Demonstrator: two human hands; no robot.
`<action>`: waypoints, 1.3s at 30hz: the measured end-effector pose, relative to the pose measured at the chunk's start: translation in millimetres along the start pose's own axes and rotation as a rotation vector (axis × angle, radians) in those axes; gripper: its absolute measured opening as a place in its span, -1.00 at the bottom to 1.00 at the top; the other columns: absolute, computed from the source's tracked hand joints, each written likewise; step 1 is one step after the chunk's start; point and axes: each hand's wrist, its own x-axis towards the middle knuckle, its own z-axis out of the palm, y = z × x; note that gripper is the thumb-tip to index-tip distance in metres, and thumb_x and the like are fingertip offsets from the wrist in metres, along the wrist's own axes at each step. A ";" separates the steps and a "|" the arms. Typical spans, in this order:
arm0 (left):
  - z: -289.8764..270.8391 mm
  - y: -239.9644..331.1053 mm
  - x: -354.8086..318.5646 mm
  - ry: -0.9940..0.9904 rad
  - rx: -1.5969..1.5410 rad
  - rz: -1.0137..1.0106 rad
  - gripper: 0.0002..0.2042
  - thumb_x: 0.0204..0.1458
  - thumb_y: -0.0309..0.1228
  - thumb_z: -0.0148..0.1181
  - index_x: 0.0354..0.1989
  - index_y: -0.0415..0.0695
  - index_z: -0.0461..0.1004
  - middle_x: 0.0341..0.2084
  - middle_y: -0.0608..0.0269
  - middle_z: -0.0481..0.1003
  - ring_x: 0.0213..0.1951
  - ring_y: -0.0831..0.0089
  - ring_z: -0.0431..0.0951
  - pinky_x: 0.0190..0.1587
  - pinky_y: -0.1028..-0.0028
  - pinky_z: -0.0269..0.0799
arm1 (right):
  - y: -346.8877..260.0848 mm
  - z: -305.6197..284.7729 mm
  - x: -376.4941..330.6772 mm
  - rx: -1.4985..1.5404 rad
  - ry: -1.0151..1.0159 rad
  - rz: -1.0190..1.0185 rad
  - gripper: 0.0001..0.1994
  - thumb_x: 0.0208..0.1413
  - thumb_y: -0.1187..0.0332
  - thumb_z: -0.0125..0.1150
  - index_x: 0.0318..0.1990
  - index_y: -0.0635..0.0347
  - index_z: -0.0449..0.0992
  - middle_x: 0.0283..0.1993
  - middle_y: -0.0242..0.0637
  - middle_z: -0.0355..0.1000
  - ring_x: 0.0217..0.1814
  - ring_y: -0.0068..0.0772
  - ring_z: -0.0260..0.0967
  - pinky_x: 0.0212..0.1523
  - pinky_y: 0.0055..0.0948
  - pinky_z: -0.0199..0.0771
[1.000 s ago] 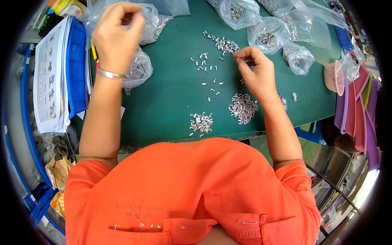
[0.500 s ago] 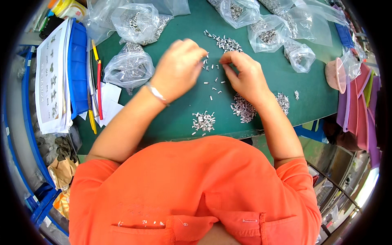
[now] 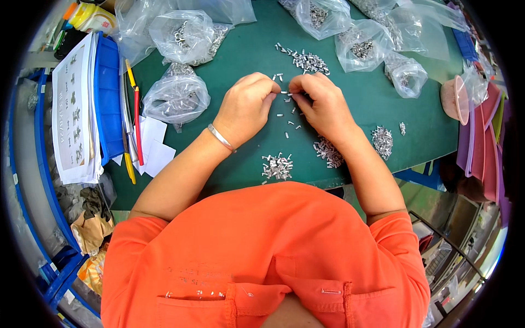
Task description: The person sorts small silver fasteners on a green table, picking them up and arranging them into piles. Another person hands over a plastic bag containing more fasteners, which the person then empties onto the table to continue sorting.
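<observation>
Green desk (image 3: 240, 158) is stretching beneath both hands, and, on a clock face centred between them with twelve pointing away from the person, work is looking well under way rather than near its end. Small metal pieces are lying in separate heaps: a far heap (image 3: 309, 61) at one, a near heap (image 3: 277, 167) at six, a partly covered heap (image 3: 328, 153) at five, an outer heap (image 3: 381, 142) at four, plus a tiny cluster (image 3: 402, 128) between three and four. Which heap is counting as finished is too small to tell; plenty seems to be remaining, since loose pieces are dotting the desk between the hands and clear bags of metal parts are standing at ten (image 3: 183, 35) and two (image 3: 362, 46). One silvery piece (image 3: 284, 92) is sitting at the centre, between the fingertips. Left hand (image 3: 245, 104) is reaching in from eight and right hand (image 3: 322, 104) from four, knuckles up, wrists bending inward, tips nearly meeting. Thumb and fingers are curling toward each other on both hands, but whether either pair is clamping that piece cannot be told.
</observation>
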 end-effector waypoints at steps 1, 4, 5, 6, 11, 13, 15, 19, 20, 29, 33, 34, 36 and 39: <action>-0.5 0.5 0.1 -0.007 -0.009 -0.003 -0.91 -0.06 -0.65 0.24 -0.35 -0.25 0.53 -0.37 0.11 0.54 -0.32 0.16 0.57 -0.24 0.34 0.50 | 0.0 -1.2 -1.0 -0.004 0.003 0.007 -0.84 -0.03 0.56 0.26 -0.27 0.17 0.48 -0.33 -0.25 0.49 -0.23 -0.11 0.42 -0.16 -0.20 0.42; 2.0 0.3 1.2 0.017 -0.003 0.025 -0.90 -0.07 -0.64 0.26 -0.36 -0.24 0.53 -0.38 0.13 0.52 -0.30 0.16 0.55 -0.22 0.32 0.48 | -0.5 -6.7 -4.9 -0.011 0.016 0.027 -0.85 -0.03 0.56 0.26 -0.28 0.16 0.48 -0.35 -0.27 0.49 -0.23 -0.14 0.42 -0.14 -0.21 0.41; 3.6 0.1 1.9 0.032 0.004 0.040 -0.90 -0.07 -0.64 0.26 -0.36 -0.24 0.54 -0.38 0.13 0.51 -0.29 0.17 0.54 -0.21 0.32 0.47 | -0.9 -6.9 -5.1 -0.007 0.023 0.035 -0.85 -0.03 0.55 0.26 -0.28 0.16 0.48 -0.35 -0.28 0.49 -0.23 -0.15 0.42 -0.14 -0.22 0.40; 5.9 1.0 2.8 0.012 0.035 0.044 -0.90 -0.08 -0.64 0.27 -0.36 -0.23 0.53 -0.38 0.14 0.50 -0.29 0.17 0.54 -0.20 0.31 0.46 | -1.3 -7.4 -5.3 -0.005 0.029 0.042 -0.85 -0.03 0.55 0.26 -0.29 0.16 0.48 -0.36 -0.28 0.49 -0.23 -0.15 0.42 -0.14 -0.22 0.40; 12.0 -1.2 3.7 -0.015 0.075 0.057 -0.88 -0.09 -0.63 0.27 -0.36 -0.21 0.53 -0.38 0.15 0.46 -0.27 0.17 0.50 -0.19 0.29 0.44 | 1.0 -11.0 -2.4 -0.044 0.062 0.006 -0.86 -0.04 0.57 0.25 -0.31 0.17 0.49 -0.36 -0.27 0.49 -0.25 -0.13 0.43 -0.17 -0.22 0.41; 8.8 -1.6 -0.1 -0.003 0.079 0.032 -0.88 -0.09 -0.64 0.27 -0.35 -0.21 0.53 -0.38 0.16 0.46 -0.27 0.17 0.51 -0.18 0.29 0.44 | 3.6 -14.7 -1.3 -0.032 0.117 0.023 -0.85 -0.07 0.59 0.24 -0.32 0.18 0.49 -0.35 -0.26 0.50 -0.27 -0.11 0.43 -0.20 -0.20 0.42; 7.7 -0.3 -2.4 0.008 0.075 0.015 -0.87 -0.08 -0.65 0.26 -0.34 -0.20 0.54 -0.38 0.16 0.46 -0.26 0.17 0.51 -0.17 0.30 0.44 | 4.2 -14.2 -0.9 0.031 0.088 0.048 -0.84 -0.07 0.58 0.25 -0.30 0.17 0.50 -0.34 -0.27 0.50 -0.25 -0.12 0.43 -0.18 -0.21 0.41; 10.8 2.9 -1.0 0.027 0.061 0.032 -0.87 -0.08 -0.64 0.26 -0.34 -0.20 0.54 -0.37 0.16 0.46 -0.26 0.17 0.50 -0.18 0.30 0.43 | 0.7 -9.2 -1.2 -0.029 -0.008 -0.032 -0.83 -0.05 0.58 0.26 -0.28 0.16 0.50 -0.32 -0.27 0.50 -0.21 -0.14 0.43 -0.14 -0.22 0.39; 12.0 3.4 0.2 0.030 0.060 0.046 -0.87 -0.09 -0.64 0.27 -0.35 -0.20 0.54 -0.38 0.16 0.45 -0.26 0.17 0.50 -0.18 0.29 0.43 | 1.8 -8.9 -2.3 -0.012 0.012 -0.014 -0.83 -0.05 0.57 0.27 -0.27 0.16 0.51 -0.32 -0.27 0.50 -0.20 -0.14 0.43 -0.14 -0.23 0.39; 18.8 1.3 7.2 -0.063 0.200 0.059 -0.87 -0.09 -0.62 0.27 -0.33 -0.20 0.54 -0.38 0.15 0.43 -0.26 0.14 0.48 -0.18 0.27 0.43 | 3.6 -13.3 -11.9 -0.027 0.007 -0.024 -0.81 -0.06 0.60 0.26 -0.26 0.18 0.49 -0.32 -0.26 0.48 -0.20 -0.10 0.41 -0.14 -0.21 0.39; 15.0 -0.1 5.4 0.016 0.123 0.053 -0.87 -0.07 -0.63 0.26 -0.33 -0.20 0.55 -0.37 0.16 0.45 -0.25 0.15 0.50 -0.17 0.29 0.43 | 0.9 -17.6 -12.2 -0.005 0.036 0.012 -0.80 -0.04 0.61 0.23 -0.24 0.19 0.46 -0.29 -0.22 0.45 -0.20 -0.07 0.40 -0.16 -0.19 0.40; 10.9 0.0 5.3 0.034 0.114 0.038 -0.88 -0.07 -0.63 0.26 -0.33 -0.20 0.55 -0.37 0.16 0.46 -0.25 0.15 0.50 -0.17 0.30 0.43 | -1.3 -20.0 -12.8 0.038 0.034 0.054 -0.80 -0.04 0.62 0.22 -0.24 0.19 0.45 -0.30 -0.20 0.44 -0.20 -0.06 0.41 -0.17 -0.19 0.41; 7.3 0.0 4.8 0.041 0.099 0.032 -0.88 -0.07 -0.63 0.26 -0.34 -0.19 0.55 -0.37 0.16 0.46 -0.25 0.16 0.50 -0.16 0.30 0.43 | -5.0 -24.3 -14.9 0.123 0.031 0.139 -0.81 -0.03 0.63 0.21 -0.24 0.21 0.45 -0.30 -0.18 0.42 -0.20 -0.05 0.41 -0.19 -0.18 0.43; 8.2 1.5 4.7 -0.011 0.110 0.061 -0.89 -0.08 -0.60 0.28 -0.35 -0.18 0.56 -0.37 0.19 0.45 -0.26 0.17 0.49 -0.17 0.31 0.42 | -3.6 -21.8 -18.0 0.033 -0.017 0.022 -0.81 -0.02 0.64 0.21 -0.23 0.22 0.45 -0.31 -0.17 0.42 -0.21 -0.06 0.44 -0.22 -0.23 0.46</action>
